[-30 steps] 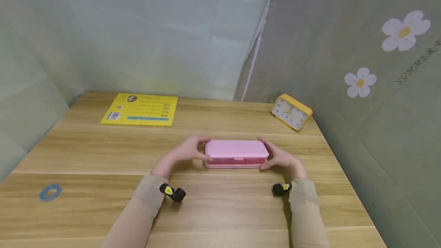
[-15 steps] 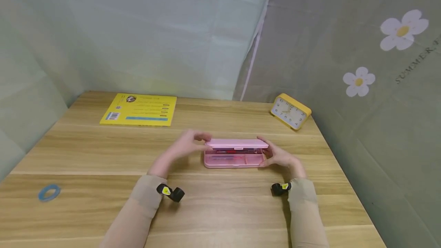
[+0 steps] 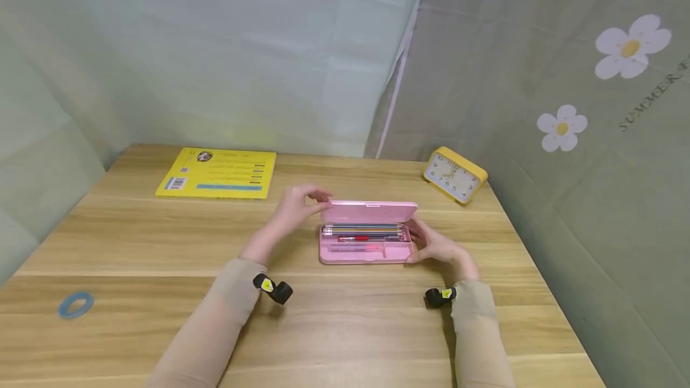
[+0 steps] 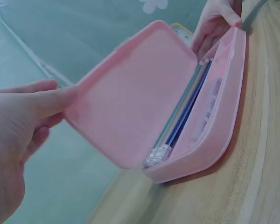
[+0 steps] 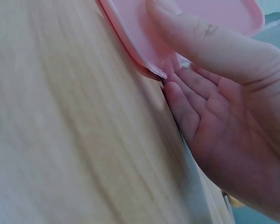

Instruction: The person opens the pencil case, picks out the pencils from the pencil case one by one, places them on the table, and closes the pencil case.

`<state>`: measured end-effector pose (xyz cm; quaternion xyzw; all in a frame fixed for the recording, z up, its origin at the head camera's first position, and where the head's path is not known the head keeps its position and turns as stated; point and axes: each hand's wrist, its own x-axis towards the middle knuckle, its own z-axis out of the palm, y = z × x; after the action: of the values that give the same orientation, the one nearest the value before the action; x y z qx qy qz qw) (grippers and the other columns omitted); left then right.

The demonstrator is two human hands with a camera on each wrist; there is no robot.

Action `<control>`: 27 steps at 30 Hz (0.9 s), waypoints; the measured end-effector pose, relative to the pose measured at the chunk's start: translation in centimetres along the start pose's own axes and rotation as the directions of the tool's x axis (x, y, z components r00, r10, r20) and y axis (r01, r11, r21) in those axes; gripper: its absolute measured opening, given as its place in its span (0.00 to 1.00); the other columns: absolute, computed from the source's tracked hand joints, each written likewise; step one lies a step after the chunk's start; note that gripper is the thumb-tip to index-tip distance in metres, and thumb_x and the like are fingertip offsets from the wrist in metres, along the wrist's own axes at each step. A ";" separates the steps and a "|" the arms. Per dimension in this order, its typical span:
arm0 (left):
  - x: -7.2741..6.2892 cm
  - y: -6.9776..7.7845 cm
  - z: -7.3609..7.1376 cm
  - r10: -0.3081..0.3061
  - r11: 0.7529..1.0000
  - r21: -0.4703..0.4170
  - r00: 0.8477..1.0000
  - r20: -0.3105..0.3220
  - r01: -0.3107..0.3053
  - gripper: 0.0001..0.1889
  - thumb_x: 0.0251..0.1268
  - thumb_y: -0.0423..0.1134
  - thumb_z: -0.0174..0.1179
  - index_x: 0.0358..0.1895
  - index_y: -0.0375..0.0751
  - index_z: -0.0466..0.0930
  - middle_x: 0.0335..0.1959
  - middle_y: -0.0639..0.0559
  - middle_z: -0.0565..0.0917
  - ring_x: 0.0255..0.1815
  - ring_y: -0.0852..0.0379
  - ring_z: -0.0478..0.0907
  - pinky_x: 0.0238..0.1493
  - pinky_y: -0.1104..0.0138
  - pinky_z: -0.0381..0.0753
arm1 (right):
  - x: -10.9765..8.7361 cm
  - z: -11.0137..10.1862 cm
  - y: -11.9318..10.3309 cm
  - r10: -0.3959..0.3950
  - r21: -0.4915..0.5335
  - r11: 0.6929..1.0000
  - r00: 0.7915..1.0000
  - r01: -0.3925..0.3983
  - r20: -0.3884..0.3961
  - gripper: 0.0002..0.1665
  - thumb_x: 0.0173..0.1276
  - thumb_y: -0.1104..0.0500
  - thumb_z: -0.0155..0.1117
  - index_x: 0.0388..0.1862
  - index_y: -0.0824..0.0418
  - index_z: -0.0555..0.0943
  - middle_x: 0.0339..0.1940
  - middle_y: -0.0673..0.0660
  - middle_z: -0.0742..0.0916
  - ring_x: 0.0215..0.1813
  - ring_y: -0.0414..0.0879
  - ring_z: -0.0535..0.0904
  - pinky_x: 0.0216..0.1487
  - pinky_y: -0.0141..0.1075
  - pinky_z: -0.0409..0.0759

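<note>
A pink pencil case (image 3: 398,251) lies on the table with its lid (image 3: 372,213) raised and tilted back. My left hand (image 3: 293,208) pinches the lid's left corner between thumb and fingers, as the left wrist view also shows. At the case's right end, my right hand (image 3: 439,245) holds the base, thumb at the front edge and fingers round the end. Inside, several pencils (image 3: 361,230) lie along the back. A red and dark pen (image 3: 360,238) lies in front of them. The front compartment holds a clear, pink-tipped stick-like item (image 3: 353,248), its kind unclear.
A yellow book (image 3: 218,172) lies flat at the back left. Towards the back right stands a yellow alarm clock (image 3: 455,175). A blue ring, like a tape roll (image 3: 75,305), lies at the front left. Curtains hang behind the wooden table (image 3: 350,328).
My left hand has lifted the lid from nearly closed to tilted back, rising and moving away from me. The pencils have come into sight. My right hand has stayed at the case's end.
</note>
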<state>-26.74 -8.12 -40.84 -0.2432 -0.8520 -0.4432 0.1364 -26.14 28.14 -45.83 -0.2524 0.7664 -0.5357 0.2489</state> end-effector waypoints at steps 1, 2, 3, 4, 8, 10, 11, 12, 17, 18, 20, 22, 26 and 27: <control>0.2 -0.2 0.1 0.009 1.000 0.009 1.000 -0.030 -0.008 0.11 0.55 0.32 0.70 0.42 0.35 0.86 0.35 0.43 0.88 0.39 0.48 0.84 0.49 0.54 0.83 | 0.0 0.0 0.0 0.001 0.004 1.000 1.000 -0.001 0.000 0.69 0.51 0.72 0.73 0.77 0.71 0.32 0.78 0.75 0.48 0.78 0.71 0.43 0.76 0.57 0.46; 0.4 -0.4 0.3 0.010 1.000 0.017 0.998 -0.057 -0.009 0.11 0.55 0.32 0.70 0.42 0.35 0.86 0.35 0.42 0.88 0.38 0.48 0.84 0.49 0.54 0.83 | 0.0 0.0 0.0 0.003 0.009 1.000 1.000 -0.003 0.000 0.70 0.51 0.72 0.73 0.77 0.71 0.32 0.78 0.75 0.47 0.78 0.70 0.43 0.76 0.57 0.46; 0.7 -0.6 0.4 0.012 1.000 0.027 0.997 -0.079 -0.010 0.10 0.55 0.31 0.70 0.41 0.35 0.86 0.36 0.42 0.88 0.38 0.47 0.85 0.49 0.55 0.84 | 0.0 0.0 0.0 0.000 0.013 1.000 1.000 0.000 0.003 0.70 0.51 0.72 0.73 0.77 0.71 0.32 0.78 0.75 0.47 0.78 0.70 0.42 0.76 0.57 0.46; 0.9 -0.8 0.5 0.015 0.999 0.039 0.995 -0.097 -0.011 0.10 0.54 0.31 0.70 0.41 0.34 0.86 0.36 0.41 0.88 0.39 0.47 0.85 0.49 0.55 0.84 | 0.0 0.0 -0.1 0.000 0.017 1.000 1.000 0.000 0.005 0.70 0.51 0.71 0.73 0.77 0.71 0.31 0.78 0.74 0.46 0.78 0.70 0.42 0.77 0.56 0.46; 1.8 -1.5 0.8 0.019 0.996 0.087 0.992 -0.121 -0.009 0.09 0.56 0.32 0.69 0.41 0.35 0.86 0.39 0.41 0.88 0.41 0.46 0.86 0.49 0.56 0.84 | 0.1 0.0 0.1 -0.017 0.025 1.000 1.000 0.016 0.014 0.70 0.52 0.71 0.73 0.77 0.70 0.31 0.78 0.74 0.46 0.79 0.69 0.41 0.77 0.55 0.45; 2.2 -1.7 0.9 0.022 0.994 0.105 0.993 -0.119 -0.009 0.09 0.56 0.32 0.68 0.41 0.35 0.86 0.40 0.41 0.88 0.42 0.46 0.86 0.50 0.56 0.84 | 0.1 0.0 0.1 -0.020 0.026 0.999 1.000 0.020 0.012 0.70 0.52 0.71 0.74 0.77 0.71 0.30 0.78 0.74 0.47 0.79 0.68 0.41 0.77 0.55 0.45; 2.4 -1.8 0.9 0.022 0.994 0.112 0.993 -0.118 -0.009 0.09 0.57 0.31 0.68 0.41 0.35 0.86 0.40 0.41 0.88 0.42 0.46 0.86 0.50 0.56 0.84 | 0.1 0.0 0.1 -0.020 0.025 0.999 1.000 0.020 0.011 0.71 0.52 0.71 0.74 0.77 0.70 0.30 0.79 0.74 0.47 0.79 0.68 0.41 0.77 0.55 0.45; 2.6 -1.9 0.9 0.023 0.993 0.116 0.993 -0.117 -0.010 0.08 0.57 0.31 0.68 0.41 0.35 0.86 0.41 0.41 0.88 0.43 0.46 0.86 0.51 0.56 0.84 | 0.0 0.0 0.0 -0.019 0.027 0.999 1.000 0.019 0.009 0.71 0.52 0.71 0.74 0.77 0.70 0.30 0.79 0.73 0.46 0.79 0.68 0.41 0.77 0.55 0.45; 3.2 -2.9 1.0 -0.002 0.989 0.150 0.997 -0.077 0.013 0.09 0.58 0.30 0.67 0.42 0.36 0.87 0.42 0.41 0.88 0.44 0.45 0.86 0.51 0.56 0.84 | 0.0 0.1 0.0 -0.025 0.022 0.999 1.000 0.025 0.008 0.72 0.52 0.69 0.75 0.78 0.68 0.29 0.79 0.73 0.44 0.79 0.68 0.40 0.77 0.56 0.45; 3.3 -3.1 1.0 -0.020 0.987 0.155 0.998 -0.059 0.029 0.09 0.59 0.31 0.66 0.44 0.36 0.87 0.44 0.41 0.88 0.46 0.45 0.86 0.52 0.56 0.84 | 0.0 0.1 0.0 -0.027 0.022 0.999 1.000 0.027 0.009 0.72 0.52 0.70 0.74 0.78 0.67 0.29 0.79 0.73 0.44 0.79 0.68 0.40 0.76 0.56 0.45; 3.4 -3.5 1.1 -0.071 0.984 0.164 0.997 -0.003 0.070 0.12 0.61 0.32 0.65 0.48 0.36 0.85 0.47 0.41 0.87 0.49 0.44 0.84 0.55 0.55 0.82 | 0.0 0.0 0.1 -0.023 0.013 1.000 1.000 0.023 0.008 0.73 0.52 0.70 0.74 0.77 0.67 0.28 0.79 0.73 0.43 0.79 0.68 0.39 0.76 0.56 0.45; 3.4 -3.9 1.2 -0.122 0.979 0.171 0.990 0.064 0.110 0.16 0.63 0.33 0.64 0.53 0.36 0.83 0.52 0.40 0.85 0.54 0.42 0.82 0.58 0.53 0.80 | 0.0 0.0 0.1 -0.021 0.000 1.000 1.000 0.021 0.002 0.74 0.51 0.70 0.74 0.77 0.68 0.27 0.79 0.73 0.43 0.79 0.68 0.39 0.76 0.56 0.46; 3.3 -4.5 1.2 -0.184 0.974 0.171 0.964 0.190 0.152 0.24 0.62 0.35 0.65 0.62 0.33 0.75 0.61 0.37 0.79 0.61 0.39 0.77 0.63 0.50 0.76 | 0.0 0.1 0.0 -0.018 -0.021 1.000 1.000 0.018 -0.012 0.75 0.50 0.70 0.75 0.76 0.69 0.26 0.78 0.74 0.43 0.79 0.68 0.38 0.76 0.56 0.47; 3.2 -4.6 1.2 -0.190 0.974 0.164 0.958 0.215 0.156 0.26 0.62 0.35 0.65 0.63 0.32 0.73 0.62 0.36 0.78 0.62 0.39 0.75 0.64 0.50 0.74 | 0.0 0.1 0.0 -0.015 -0.020 1.000 1.000 0.014 -0.014 0.75 0.49 0.70 0.75 0.76 0.68 0.26 0.78 0.74 0.43 0.79 0.68 0.38 0.76 0.56 0.47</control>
<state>-31.96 -8.41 -43.26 -0.2066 -0.9100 -0.3591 0.0151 -26.08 28.09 -45.81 -0.2565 0.7716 -0.5316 0.2369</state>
